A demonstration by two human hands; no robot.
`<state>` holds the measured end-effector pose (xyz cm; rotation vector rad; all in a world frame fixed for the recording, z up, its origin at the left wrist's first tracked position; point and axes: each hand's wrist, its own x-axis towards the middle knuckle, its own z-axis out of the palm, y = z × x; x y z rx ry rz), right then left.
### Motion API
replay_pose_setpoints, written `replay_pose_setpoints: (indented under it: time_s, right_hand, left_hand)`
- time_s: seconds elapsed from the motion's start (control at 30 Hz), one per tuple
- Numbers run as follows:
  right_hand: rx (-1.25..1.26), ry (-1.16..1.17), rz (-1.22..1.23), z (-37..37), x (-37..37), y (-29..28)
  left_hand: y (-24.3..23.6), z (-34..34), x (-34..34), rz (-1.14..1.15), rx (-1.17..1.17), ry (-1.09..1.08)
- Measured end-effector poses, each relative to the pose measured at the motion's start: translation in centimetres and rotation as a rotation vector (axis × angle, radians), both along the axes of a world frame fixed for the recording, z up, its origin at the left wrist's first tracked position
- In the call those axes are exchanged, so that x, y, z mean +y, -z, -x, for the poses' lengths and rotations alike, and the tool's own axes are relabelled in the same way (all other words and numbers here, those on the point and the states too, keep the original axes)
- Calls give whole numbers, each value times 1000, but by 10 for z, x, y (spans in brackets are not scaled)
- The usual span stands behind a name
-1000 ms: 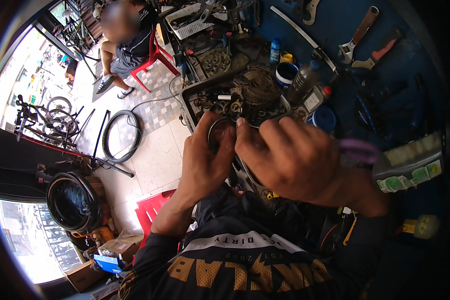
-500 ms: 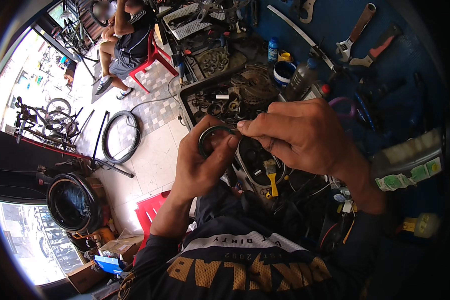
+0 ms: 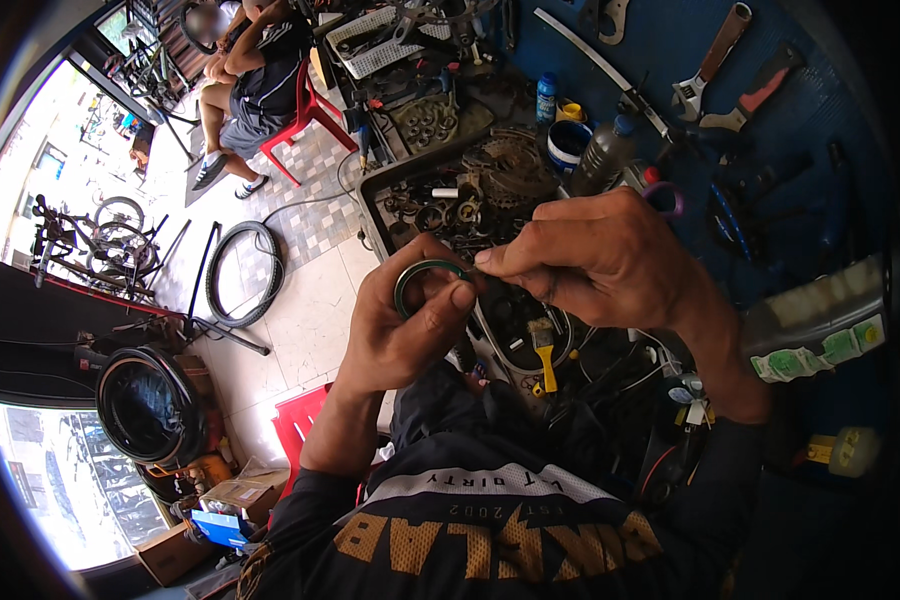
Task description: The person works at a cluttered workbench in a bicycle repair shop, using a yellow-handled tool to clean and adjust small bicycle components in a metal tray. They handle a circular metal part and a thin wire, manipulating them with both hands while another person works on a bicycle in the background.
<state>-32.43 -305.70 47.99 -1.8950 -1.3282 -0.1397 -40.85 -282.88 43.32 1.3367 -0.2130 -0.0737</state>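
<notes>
Between the thumb and fingers of my left hand (image 3: 395,335) is a thin round ring (image 3: 403,284) with a shiny rim and a dark green band, perhaps a bearing part. It is held up over the front of the parts tray. My right hand (image 3: 610,262) is closed in a pinch at the ring's right edge, thumb against forefinger. Whatever sits between those fingertips is too small to make out. Below the hands, a yellow-handled brush (image 3: 544,356) lies in an oval container (image 3: 510,372).
A tray (image 3: 370,200) of greasy parts and cogs lies beyond my hands. Near it stand a dark bottle (image 3: 602,160), a blue-and-white tub (image 3: 567,147) and a blue bottle (image 3: 546,100). An adjustable wrench (image 3: 712,65) lies at right. A person sits on a red chair (image 3: 315,115).
The ring has tilted slightly, so more of its green band shows. My right hand has shifted a little at the ring's edge, still pinched.
</notes>
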Motion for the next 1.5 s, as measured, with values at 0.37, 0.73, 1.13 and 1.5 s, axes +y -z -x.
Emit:
replay_pose_setpoints:
  time_s: [0.37, 0.73, 1.13, 1.5]
  right_hand:
    - [-26, -35, -74, 2, 2, 0]
    - [-477, 368, 220, 50, -3, -23]
    - [-624, 378, 279, 54, 8, -27]
    - [-734, 396, 289, 58, 15, -22]
  left_hand:
    - [2, -2, 4, 171, -12, 143]
    - [-6, 3, -7, 1, -41, -88]
    - [-6, 9, -9, -170, -72, -221]
    - [-10, 12, -8, -193, -49, -242]
